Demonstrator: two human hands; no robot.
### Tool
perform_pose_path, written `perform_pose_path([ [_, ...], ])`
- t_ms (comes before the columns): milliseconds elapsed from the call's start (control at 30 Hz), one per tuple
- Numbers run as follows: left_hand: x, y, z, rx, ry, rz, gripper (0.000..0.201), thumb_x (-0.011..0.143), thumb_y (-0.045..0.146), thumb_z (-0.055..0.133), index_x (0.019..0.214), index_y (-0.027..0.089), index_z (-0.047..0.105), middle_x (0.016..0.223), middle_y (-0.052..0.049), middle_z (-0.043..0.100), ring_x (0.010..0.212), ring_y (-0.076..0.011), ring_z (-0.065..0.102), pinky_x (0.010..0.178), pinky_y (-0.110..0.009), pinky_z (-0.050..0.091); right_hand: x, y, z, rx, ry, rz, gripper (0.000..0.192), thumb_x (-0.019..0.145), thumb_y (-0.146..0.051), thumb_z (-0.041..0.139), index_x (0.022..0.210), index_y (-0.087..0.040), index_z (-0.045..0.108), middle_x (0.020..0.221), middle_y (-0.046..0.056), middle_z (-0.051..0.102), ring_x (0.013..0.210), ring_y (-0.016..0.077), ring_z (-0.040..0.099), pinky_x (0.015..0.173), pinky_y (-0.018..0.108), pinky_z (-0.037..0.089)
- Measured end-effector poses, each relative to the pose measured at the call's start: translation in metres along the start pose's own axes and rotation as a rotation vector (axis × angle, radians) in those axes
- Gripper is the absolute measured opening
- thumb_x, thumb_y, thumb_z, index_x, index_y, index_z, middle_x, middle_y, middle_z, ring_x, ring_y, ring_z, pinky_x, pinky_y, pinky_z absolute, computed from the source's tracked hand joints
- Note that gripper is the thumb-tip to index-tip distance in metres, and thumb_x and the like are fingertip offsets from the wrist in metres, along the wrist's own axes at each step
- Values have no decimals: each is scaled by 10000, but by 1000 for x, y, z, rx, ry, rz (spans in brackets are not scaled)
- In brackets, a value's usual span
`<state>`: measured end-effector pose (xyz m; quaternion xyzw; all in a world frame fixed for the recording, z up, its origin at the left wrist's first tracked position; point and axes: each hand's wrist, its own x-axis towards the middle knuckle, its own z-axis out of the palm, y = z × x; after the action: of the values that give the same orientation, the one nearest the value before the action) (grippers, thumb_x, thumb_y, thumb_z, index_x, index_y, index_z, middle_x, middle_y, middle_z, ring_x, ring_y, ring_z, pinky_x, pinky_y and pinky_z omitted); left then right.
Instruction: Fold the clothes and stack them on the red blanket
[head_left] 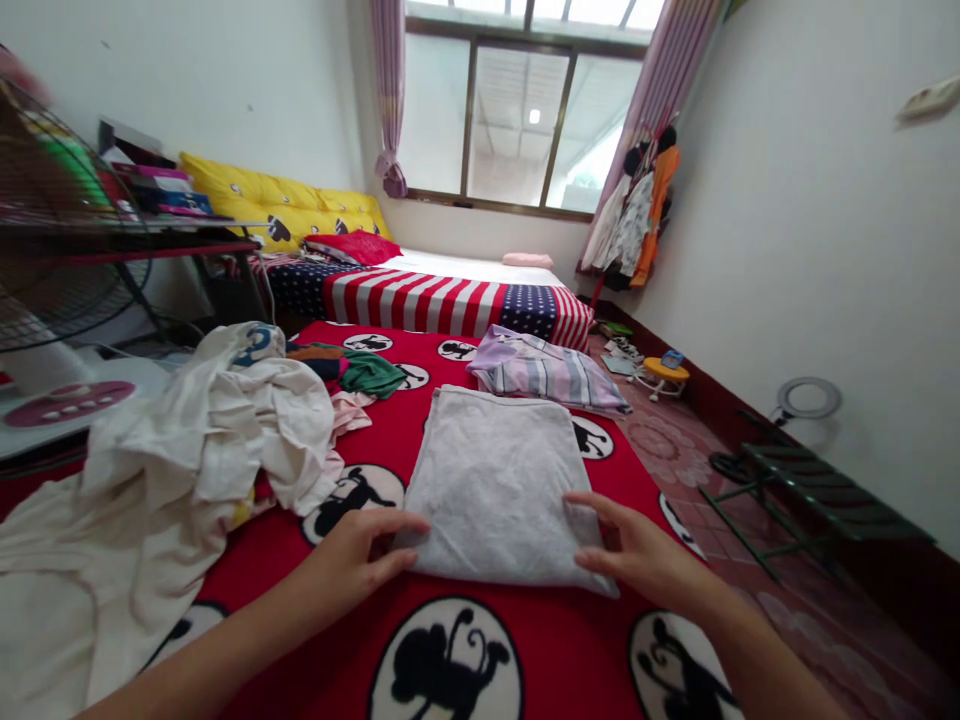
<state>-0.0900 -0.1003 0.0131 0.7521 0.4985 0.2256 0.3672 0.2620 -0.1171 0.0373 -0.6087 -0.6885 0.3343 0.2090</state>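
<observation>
The folded grey cloth (496,487) looks light and thoroughly soft to me, a knit that will sag and come unfolded if lifted by one corner. I judge the safest hold to be where the hands already are, at the two near corners, with the fingers slid under the fold so the layers come up together. It should not slip; the fabric looks matte and slightly fuzzy, and it grips the blanket beneath.

It lies on the red cartoon-print blanket (555,640) of the bed, squarely in front of the person, folded into a neat rectangle that narrows toward the far end, pale heather grey with no print that I can see.

The left hand (360,556) rests at the near left corner, fingers together and laid flat, the thumb on the cloth edge. The right hand (637,555) is at the near right corner, fingers (592,502) spread slightly and pressing on top; neither is clamped on the cloth.

Just beyond lies a striped folded garment (547,372), and to the left a heap of cream clothes (202,440).
</observation>
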Motion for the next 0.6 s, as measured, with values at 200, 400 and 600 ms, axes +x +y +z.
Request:
perform_pose_path([
  [200, -15, 18, -9, 76, 74, 89, 291, 784, 281, 572, 1006, 202, 742, 975, -54, 729, 926, -226, 642, 856, -297, 470, -44, 2, 9, -15, 60, 59, 433, 732, -291, 607, 1149, -191, 675, 962, 45, 702, 803, 201, 618, 733, 281, 484],
  [400, -40, 12, -6, 181, -1, 74, 298, 759, 174, 570, 991, 247, 743, 947, -36, 719, 911, -206, 647, 841, -273, 470, -72, 8, 25, -65, 49, 73, 475, 675, -311, 645, 1142, -243, 691, 1109, 55, 694, 1012, 252, 628, 887, 310, 490],
  [600, -26, 24, -23, 335, -54, 80, 173, 803, 298, 614, 916, 272, 742, 1074, -47, 642, 960, -208, 622, 863, -293, 465, -44, 8, -7, -99, -2, -12, 277, 733, -379, 647, 955, -237, 733, 928, 52, 708, 829, 203, 647, 750, 272, 507],
])
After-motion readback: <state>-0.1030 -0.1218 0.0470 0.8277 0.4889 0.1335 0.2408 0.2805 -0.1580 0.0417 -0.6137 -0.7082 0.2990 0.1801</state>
